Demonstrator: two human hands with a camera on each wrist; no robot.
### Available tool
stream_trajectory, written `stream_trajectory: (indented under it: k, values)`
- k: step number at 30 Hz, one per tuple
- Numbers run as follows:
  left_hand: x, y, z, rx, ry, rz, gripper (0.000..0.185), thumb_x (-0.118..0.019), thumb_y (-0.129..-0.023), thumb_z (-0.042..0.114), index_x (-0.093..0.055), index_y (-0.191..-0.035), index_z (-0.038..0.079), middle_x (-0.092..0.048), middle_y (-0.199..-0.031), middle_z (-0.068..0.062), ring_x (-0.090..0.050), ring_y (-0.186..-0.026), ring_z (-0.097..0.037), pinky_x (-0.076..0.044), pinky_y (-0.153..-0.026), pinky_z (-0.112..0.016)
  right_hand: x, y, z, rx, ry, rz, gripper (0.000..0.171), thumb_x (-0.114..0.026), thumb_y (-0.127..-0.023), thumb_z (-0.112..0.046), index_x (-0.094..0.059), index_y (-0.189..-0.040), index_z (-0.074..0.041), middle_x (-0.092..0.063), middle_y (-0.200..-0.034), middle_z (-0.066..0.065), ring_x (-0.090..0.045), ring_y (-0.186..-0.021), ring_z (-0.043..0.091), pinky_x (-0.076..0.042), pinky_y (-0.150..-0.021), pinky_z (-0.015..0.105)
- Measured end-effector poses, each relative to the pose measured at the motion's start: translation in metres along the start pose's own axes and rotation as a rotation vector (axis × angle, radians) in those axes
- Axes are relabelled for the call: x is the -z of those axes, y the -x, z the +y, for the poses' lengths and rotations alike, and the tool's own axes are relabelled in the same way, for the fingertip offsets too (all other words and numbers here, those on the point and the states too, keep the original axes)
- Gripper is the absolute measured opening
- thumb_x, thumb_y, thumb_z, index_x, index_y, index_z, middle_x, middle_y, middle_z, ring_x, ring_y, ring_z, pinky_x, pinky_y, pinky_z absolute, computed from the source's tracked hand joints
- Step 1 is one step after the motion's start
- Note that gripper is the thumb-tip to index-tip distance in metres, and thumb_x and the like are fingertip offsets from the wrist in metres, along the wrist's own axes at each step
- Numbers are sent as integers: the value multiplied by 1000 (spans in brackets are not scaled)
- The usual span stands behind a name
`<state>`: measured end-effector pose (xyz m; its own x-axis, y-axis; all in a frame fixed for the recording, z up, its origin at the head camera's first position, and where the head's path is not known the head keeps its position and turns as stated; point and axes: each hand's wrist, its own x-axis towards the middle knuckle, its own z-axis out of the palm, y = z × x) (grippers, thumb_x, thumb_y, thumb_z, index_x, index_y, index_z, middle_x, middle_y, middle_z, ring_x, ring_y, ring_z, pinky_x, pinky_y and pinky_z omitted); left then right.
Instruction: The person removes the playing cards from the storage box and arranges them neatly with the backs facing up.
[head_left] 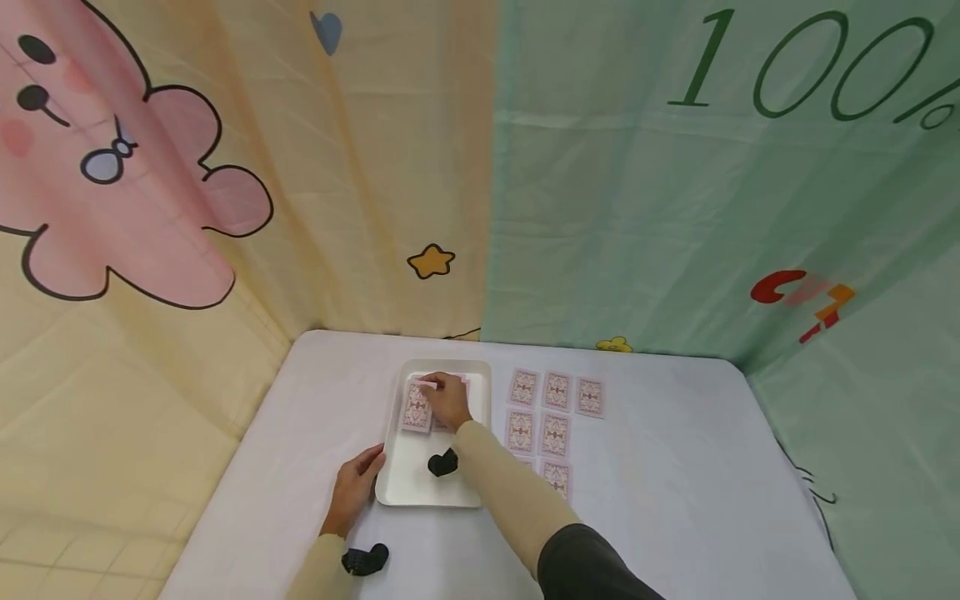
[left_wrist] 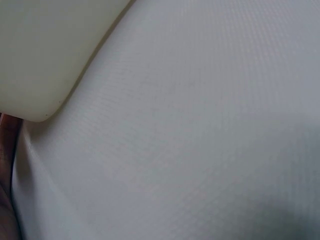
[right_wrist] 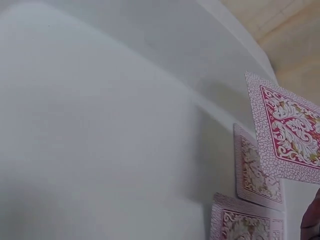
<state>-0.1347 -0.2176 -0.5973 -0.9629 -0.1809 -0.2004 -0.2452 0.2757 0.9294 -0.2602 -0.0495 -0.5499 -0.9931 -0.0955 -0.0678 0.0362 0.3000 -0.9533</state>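
A white tray (head_left: 427, 492) stands on the table. Over its far part my right hand (head_left: 448, 402) pinches a playing card (head_left: 417, 406), its red patterned back facing up. In the right wrist view that playing card (right_wrist: 292, 127) is tilted above the tray floor (right_wrist: 110, 125). Below it lie more cards (right_wrist: 257, 172) in the tray, partly hidden by the hand and the held card. At the tray's near left side my left hand (head_left: 352, 492) grips the edge. The left wrist view shows the tray's corner (left_wrist: 50, 60) with a sliver of fingers (left_wrist: 6, 150) beside it.
Right of the tray, several face-down cards (head_left: 556, 390) lie in rows; the right sleeve (head_left: 517, 500) covers part of the nearest ones. A white cloth (head_left: 690, 475) covers the table. Printed curtains (head_left: 637, 208) hang around its far and side edges.
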Motion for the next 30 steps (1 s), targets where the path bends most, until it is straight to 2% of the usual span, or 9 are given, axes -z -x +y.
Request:
stream_trajectory:
  k: [8, 13, 15, 16, 18, 20, 23, 25, 30]
  values:
    - [2, -1, -2, -5, -16, -4, 43, -56, -99, 24, -55, -131, -5, -56, -132, -24, -52, -123, -35, -43, -102, -47, 32, 4, 2, 6, -38, -5, 14, -68, -90, -10, -75, -102, -8, -68, -102, 3, -52, -80, 10, -47, -68, 22]
    - [3, -2, -3, 4, -19, -24, 43, -55, -100, 23, -54, -133, -4, -53, -135, -24, -49, -126, -35, -41, -104, -48, 63, 12, 6, -4, -117, -42, 18, -67, -91, -11, -73, -107, -4, -67, -91, 7, -50, -71, 11, -48, -66, 32]
    - [3, -3, -3, 11, -20, -32, 43, -54, -100, 23, -53, -133, -4, -52, -136, -24, -48, -127, -35, -40, -104, -48, 78, 18, 4, -2, -152, -67, 21, -65, -92, -10, -71, -110, 0, -66, -88, 16, -49, -66, 12, -47, -65, 39]
    - [3, -4, -3, 13, -20, -35, 43, -54, -100, 23, -53, -134, -4, -52, -136, -24, -48, -128, -35, -40, -105, -48, 85, 20, 5, -5, -158, -74, 21, -65, -92, -11, -71, -110, -1, -66, -86, 15, -49, -66, 13, -47, -65, 40]
    - [3, -5, -2, 16, -19, -39, 43, -53, -100, 23, -53, -134, -4, -51, -137, -24, -47, -128, -36, -40, -105, -48, 99, 29, 1, -6, -157, -77, 22, -64, -93, -10, -69, -112, 1, -65, -88, 18, -50, -67, 19, -46, -64, 38]
    - [3, -5, -2, 15, -20, -40, 43, -53, -100, 23, -53, -134, -4, -52, -137, -24, -48, -128, -35, -40, -104, -48, 113, 38, -5, -10, -158, -77, 24, -62, -94, -7, -67, -114, 5, -65, -92, 22, -51, -71, 23, -48, -67, 41]
    - [2, -5, -2, 13, -23, -48, 43, -53, -100, 22, -52, -134, -4, -51, -137, -25, -47, -128, -35, -40, -105, -48, 131, 49, -10, -19, -140, -51, 26, -61, -94, -5, -65, -116, 8, -65, -96, 22, -54, -77, 24, -49, -70, 39]
    - [2, -5, -2, 12, -24, -52, 43, -53, -100, 22, -52, -134, -4, -51, -137, -25, -47, -128, -35, -40, -105, -48, 141, 53, -7, -26, -133, -34, 27, -61, -94, -6, -64, -117, 8, -66, -98, 19, -55, -77, 20, -50, -74, 42]
    - [2, -4, -1, 28, -29, -56, 44, -52, -101, 24, -51, -135, -4, -50, -138, -25, -46, -129, -35, -39, -106, -48, 165, 53, 21, -55, -142, 8, 28, -64, -93, -10, -66, -117, 5, -66, -90, 8, -51, -73, 17, -48, -69, 37]
